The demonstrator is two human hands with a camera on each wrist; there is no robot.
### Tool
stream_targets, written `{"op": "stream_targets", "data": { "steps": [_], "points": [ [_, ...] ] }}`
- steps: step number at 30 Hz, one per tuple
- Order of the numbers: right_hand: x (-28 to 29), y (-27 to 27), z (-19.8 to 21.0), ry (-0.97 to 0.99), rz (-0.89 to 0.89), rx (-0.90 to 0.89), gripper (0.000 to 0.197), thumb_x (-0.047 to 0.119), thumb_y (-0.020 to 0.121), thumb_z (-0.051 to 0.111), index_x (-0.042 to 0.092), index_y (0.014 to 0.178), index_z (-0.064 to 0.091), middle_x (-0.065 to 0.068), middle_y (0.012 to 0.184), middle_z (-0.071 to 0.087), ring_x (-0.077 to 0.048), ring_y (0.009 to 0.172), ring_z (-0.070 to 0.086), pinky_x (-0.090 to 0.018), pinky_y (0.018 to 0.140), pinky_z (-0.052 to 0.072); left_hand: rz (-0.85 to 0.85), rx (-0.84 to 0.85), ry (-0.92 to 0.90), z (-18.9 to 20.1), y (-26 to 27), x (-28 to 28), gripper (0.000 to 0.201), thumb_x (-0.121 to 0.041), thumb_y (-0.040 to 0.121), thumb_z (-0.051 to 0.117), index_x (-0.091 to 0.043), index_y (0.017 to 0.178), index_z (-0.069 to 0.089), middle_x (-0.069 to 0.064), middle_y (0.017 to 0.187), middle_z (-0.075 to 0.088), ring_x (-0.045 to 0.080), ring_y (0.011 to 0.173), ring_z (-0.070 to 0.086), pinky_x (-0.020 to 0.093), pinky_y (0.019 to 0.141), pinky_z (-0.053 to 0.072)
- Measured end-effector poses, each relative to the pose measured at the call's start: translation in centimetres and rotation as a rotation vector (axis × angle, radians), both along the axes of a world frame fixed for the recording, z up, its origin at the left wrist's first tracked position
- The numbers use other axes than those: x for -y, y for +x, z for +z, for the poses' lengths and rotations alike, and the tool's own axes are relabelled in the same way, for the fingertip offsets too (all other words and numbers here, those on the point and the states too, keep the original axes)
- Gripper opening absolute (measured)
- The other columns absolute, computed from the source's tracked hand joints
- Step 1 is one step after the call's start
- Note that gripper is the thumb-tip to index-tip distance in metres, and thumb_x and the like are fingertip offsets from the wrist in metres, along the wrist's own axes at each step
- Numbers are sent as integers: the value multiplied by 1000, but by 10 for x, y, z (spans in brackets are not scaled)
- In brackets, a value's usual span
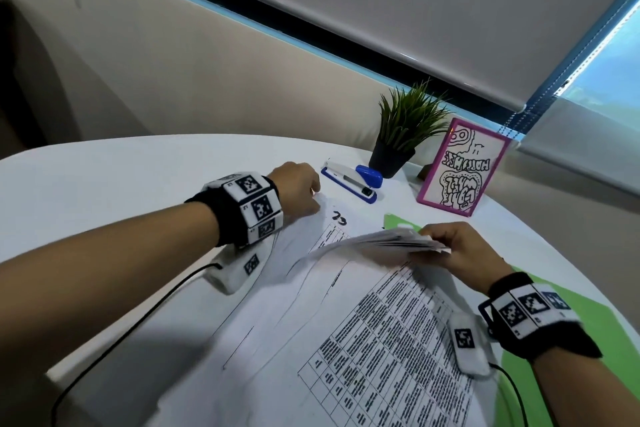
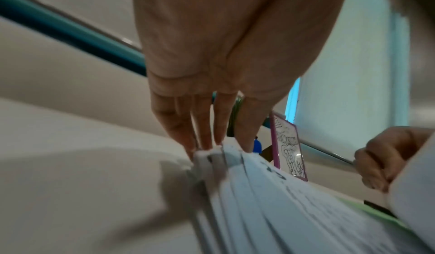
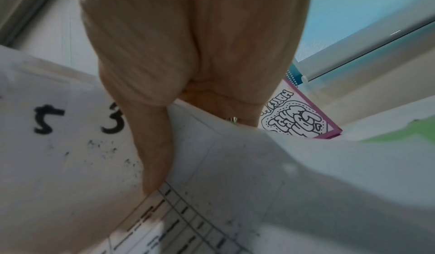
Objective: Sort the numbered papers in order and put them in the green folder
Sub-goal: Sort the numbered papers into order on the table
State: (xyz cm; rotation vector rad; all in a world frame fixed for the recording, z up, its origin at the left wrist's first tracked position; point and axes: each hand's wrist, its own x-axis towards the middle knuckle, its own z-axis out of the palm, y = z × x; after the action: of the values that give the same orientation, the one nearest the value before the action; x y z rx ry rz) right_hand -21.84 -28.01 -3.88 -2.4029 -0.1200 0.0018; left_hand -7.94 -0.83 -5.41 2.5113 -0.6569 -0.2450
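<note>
A stack of printed white papers (image 1: 346,322) lies on the green folder (image 1: 620,329), which shows at the right and at its far corner. One uncovered sheet bears a handwritten number "23" (image 1: 337,218). My left hand (image 1: 298,191) is at the stack's far left corner; in the left wrist view its straight fingers (image 2: 207,137) press their tips onto the sheet edges (image 2: 226,155). My right hand (image 1: 450,246) pinches a lifted bundle of sheets (image 1: 381,241) at its far right side. The thumb (image 3: 153,155) lies on a sheet marked with handwritten digits (image 3: 80,120).
The round white table (image 1: 104,184) carries a blue and white stapler (image 1: 353,180), a small potted plant (image 1: 398,135) and a pink-framed drawing (image 1: 460,170) at the back. Black cables (image 1: 138,322) run from both wrist units. A wall and window blind stand behind.
</note>
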Motion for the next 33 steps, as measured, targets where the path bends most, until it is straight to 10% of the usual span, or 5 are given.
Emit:
{"op": "stream_targets", "data": {
  "steps": [10,15,25,28,33],
  "points": [
    [-10,8,-2,-29,77,97,21,-3,79,75,9,96,78,1,106,72,-10,94,67,-23,83,52,-83,63,-239,17,-8,6,9,-26,80,74,-22,88,72,-3,88,66,11,79,57,21,68,42],
    [-23,13,0,-77,116,120,31,1,79,76,14,107,76,13,135,58,3,124,53,-12,102,40,-90,-226,-494,28,-10,9,13,-25,89,69,-13,84,66,-7,61,55,-3,43,46,10,43,35],
    [-24,10,-2,-10,46,155,22,-2,77,77,10,94,79,13,120,69,0,107,66,-15,93,49,-21,-386,-382,27,-12,4,42,-13,73,82,-5,108,60,2,81,61,14,71,59,21,64,47],
    [-22,12,-5,42,46,128,16,-3,76,77,8,89,78,17,113,72,-3,108,66,-17,93,48,-68,-395,-269,23,-16,3,46,-23,64,89,-12,98,60,4,95,68,21,87,62,33,81,52],
    [-22,9,-4,178,54,62,27,4,72,80,6,96,68,2,92,75,-14,92,68,-19,83,50,-139,-451,-313,18,-19,-2,16,-21,70,80,-15,75,66,5,76,69,21,68,61,30,66,50]
  ]
}}
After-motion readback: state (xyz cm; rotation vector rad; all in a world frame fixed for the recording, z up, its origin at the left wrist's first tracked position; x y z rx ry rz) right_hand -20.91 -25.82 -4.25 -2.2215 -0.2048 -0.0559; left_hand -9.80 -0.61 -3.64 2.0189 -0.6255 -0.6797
